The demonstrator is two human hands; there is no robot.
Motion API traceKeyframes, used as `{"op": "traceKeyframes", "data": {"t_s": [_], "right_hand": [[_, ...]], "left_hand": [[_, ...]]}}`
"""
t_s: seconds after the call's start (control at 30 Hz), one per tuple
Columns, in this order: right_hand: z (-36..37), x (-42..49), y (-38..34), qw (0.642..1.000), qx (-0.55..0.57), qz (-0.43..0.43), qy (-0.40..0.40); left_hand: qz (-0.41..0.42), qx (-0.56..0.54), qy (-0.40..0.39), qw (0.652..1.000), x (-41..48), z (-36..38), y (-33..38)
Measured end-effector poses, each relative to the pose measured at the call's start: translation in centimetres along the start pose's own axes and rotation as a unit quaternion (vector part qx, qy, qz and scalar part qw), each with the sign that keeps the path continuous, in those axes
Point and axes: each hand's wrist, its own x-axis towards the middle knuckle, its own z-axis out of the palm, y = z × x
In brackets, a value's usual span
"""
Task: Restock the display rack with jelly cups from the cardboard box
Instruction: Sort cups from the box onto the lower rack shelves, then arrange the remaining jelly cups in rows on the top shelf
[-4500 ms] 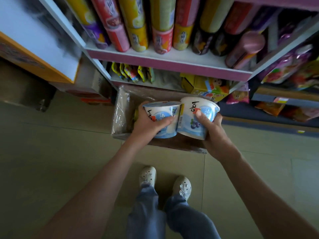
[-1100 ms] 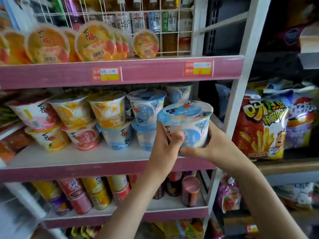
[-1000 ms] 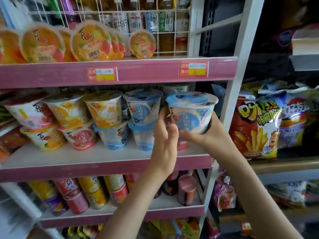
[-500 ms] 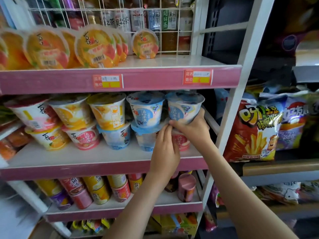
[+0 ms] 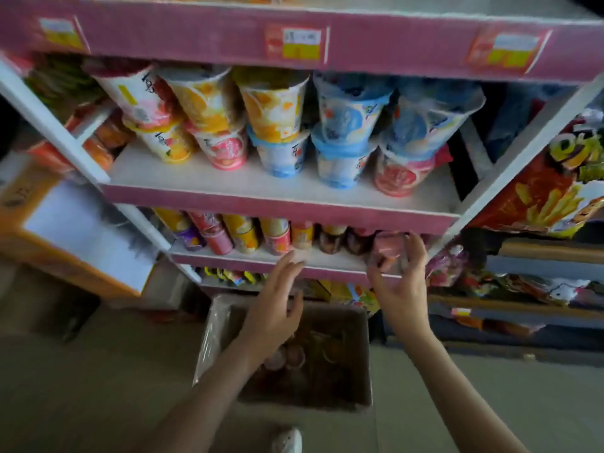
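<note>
Blue jelly cup (image 5: 428, 122) now seated on display rack (image 5: 277, 207), 1 o'clock. Left hand (image 5: 274, 308), right hand (image 5: 400, 289) lowered, each grip spread, empty. Cardboard box (image 5: 366, 354) at 6 o'clock: remaining cups (image 5: 287, 358) next

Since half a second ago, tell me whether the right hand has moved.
Yes. The right hand dropped from the jelly-cup shelf to the shelf below.

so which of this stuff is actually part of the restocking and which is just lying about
Part of the job: brown cardboard box on the floor; stacked plastic jelly cups; pink-edged white display rack; left hand; right hand.
Just lying about: red crisp bag; small colourful tubs on the lower shelf; orange-and-white carton.
</note>
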Motion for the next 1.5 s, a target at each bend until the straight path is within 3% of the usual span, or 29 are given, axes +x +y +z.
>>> {"op": "traceKeyframes", "data": {"t_s": [0.13, 0.27, 0.37, 0.57, 0.67, 0.83, 0.97, 1.07, 1.13, 1.2, 1.37, 1.5], "right_hand": [[4.8, -4.9, 4.1, 0.99, -0.072, 0.039, -0.116], [10.2, -8.2, 8.8, 0.962, -0.134, 0.105, -0.215], [13.4, -10.2, 12.6, 0.939, -0.167, 0.141, -0.265], [19.8, -11.9, 22.8, 0.9, -0.231, 0.183, -0.322], [24.1, -12.1, 29.2, 0.873, -0.262, 0.17, -0.374], [32.6, -12.4, 40.4, 0.796, -0.33, 0.057, -0.504], [37.0, -13.0, 46.4, 0.744, -0.375, 0.006, -0.553], [38.7, -13.4, 48.3, 0.737, -0.417, -0.035, -0.531], [38.6, -13.5, 48.0, 0.737, -0.411, 0.006, -0.536], [37.6, -13.5, 47.7, 0.767, -0.388, 0.103, -0.501], [33.1, -13.1, 45.9, 0.822, -0.234, 0.337, -0.395], [31.5, -11.9, 43.0, 0.795, -0.017, 0.523, -0.306]], "left_hand": [[-0.129, 0.024, -0.042, 0.99, -5.6, 1.3, -6.1], [-0.275, 0.06, -0.099, 0.954, -10.9, 3.3, -12.8], [-0.332, 0.094, -0.118, 0.931, -13.9, 4.4, -16.9], [-0.34, 0.116, -0.206, 0.91, -13.4, 9.6, -25.5], [-0.395, 0.108, -0.327, 0.852, -13.0, 14.5, -30.3], [-0.434, 0.134, -0.422, 0.785, -14.3, 24.6, -38.4], [-0.381, 0.139, -0.434, 0.804, -15.1, 29.8, -41.0], [-0.35, 0.194, -0.41, 0.82, -14.5, 32.3, -41.9], [-0.328, 0.241, -0.378, 0.832, -14.4, 33.7, -41.9], [-0.316, 0.284, -0.353, 0.834, -14.8, 35.2, -41.8], [-0.361, 0.246, -0.354, 0.827, -14.6, 36.2, -42.2], [-0.367, 0.226, -0.37, 0.823, -13.0, 35.3, -41.3]]}}
